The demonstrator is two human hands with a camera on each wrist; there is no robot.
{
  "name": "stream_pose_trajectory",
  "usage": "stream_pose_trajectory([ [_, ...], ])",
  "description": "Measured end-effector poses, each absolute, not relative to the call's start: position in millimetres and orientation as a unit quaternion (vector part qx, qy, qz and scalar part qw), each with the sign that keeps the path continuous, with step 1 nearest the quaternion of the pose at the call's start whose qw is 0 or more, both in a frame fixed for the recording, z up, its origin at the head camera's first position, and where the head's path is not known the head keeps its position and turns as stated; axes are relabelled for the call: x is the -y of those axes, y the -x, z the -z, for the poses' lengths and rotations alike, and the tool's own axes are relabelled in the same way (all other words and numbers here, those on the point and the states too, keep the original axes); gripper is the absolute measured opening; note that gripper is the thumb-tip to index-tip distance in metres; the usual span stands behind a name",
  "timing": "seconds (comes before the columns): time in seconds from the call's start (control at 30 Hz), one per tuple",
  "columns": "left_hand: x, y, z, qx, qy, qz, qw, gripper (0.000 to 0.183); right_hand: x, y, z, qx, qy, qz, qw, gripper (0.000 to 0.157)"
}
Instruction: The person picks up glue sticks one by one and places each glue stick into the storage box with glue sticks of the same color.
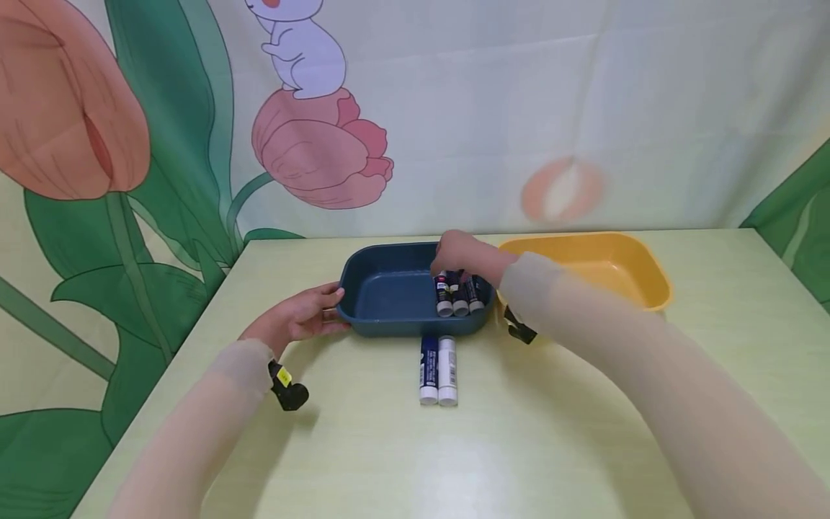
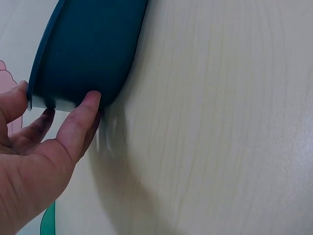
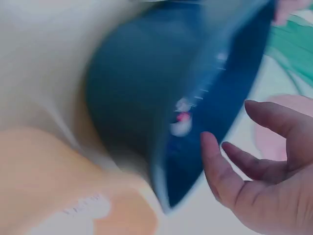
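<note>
On the table stands a dark blue rectangular basin [image 1: 389, 292]. My left hand [image 1: 311, 313] grips its left end, thumb at the rim and fingers against the outer wall, as the left wrist view also shows. Over the basin's right end reaches my right hand [image 1: 463, 252], and in the right wrist view its fingers [image 3: 222, 183] are spread and bare, beside the rim. Several glue sticks [image 1: 460, 295] with dark labels lie side by side below this hand, partly hidden by it. In front of the basin lie a blue-labelled glue stick [image 1: 429, 371] and a white glue stick [image 1: 447, 371].
A yellow basin [image 1: 609, 263] stands right beside the blue one, partly behind my right forearm. The pale wooden table [image 1: 363, 447] ends at the back against a cloth [image 1: 467, 144] printed with flowers and a white animal.
</note>
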State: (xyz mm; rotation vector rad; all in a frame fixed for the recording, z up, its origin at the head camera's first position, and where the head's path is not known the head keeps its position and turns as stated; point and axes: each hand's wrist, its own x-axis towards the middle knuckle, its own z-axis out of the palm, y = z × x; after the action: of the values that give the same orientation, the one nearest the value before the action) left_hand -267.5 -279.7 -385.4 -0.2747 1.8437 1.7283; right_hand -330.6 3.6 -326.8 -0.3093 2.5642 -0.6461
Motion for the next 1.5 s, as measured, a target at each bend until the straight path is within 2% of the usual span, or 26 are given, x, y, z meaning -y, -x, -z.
stream_pose_trajectory([
  [0.13,280.4,267.3,384.1,-0.694,0.103,-0.649,0.294,0.062,-24.2,314.3,292.3,-0.902,0.124,0.339,0.237,0.048],
  [0.43,280.9,267.8,388.1,-0.693,0.098,-0.653,0.289,0.062,-76.4,267.8,256.2,-0.891,0.172,0.401,0.124,0.042],
  [0.57,279.1,267.6,388.3,-0.694,0.099,-0.651,0.291,0.061,-96.6,237.0,254.1,-0.873,0.162,0.445,0.114,0.04],
  [0.83,275.5,267.9,387.0,-0.693,0.098,-0.65,0.296,0.061,-113.8,192.5,288.5,-0.829,0.16,0.522,0.12,0.042],
  [1.1,277.3,266.2,387.9,-0.686,0.094,-0.659,0.295,0.061,-93.7,174.3,349.8,-0.813,0.115,0.516,0.245,0.049],
  [1.27,277.5,266.4,388.3,-0.687,0.098,-0.658,0.293,0.061,-78.6,172.4,375.7,-0.81,0.053,0.527,0.253,0.053],
  [1.5,278.5,265.6,388.2,-0.686,0.103,-0.658,0.293,0.062,-60.2,175.7,389.5,-0.796,-0.004,0.551,0.251,0.062],
])
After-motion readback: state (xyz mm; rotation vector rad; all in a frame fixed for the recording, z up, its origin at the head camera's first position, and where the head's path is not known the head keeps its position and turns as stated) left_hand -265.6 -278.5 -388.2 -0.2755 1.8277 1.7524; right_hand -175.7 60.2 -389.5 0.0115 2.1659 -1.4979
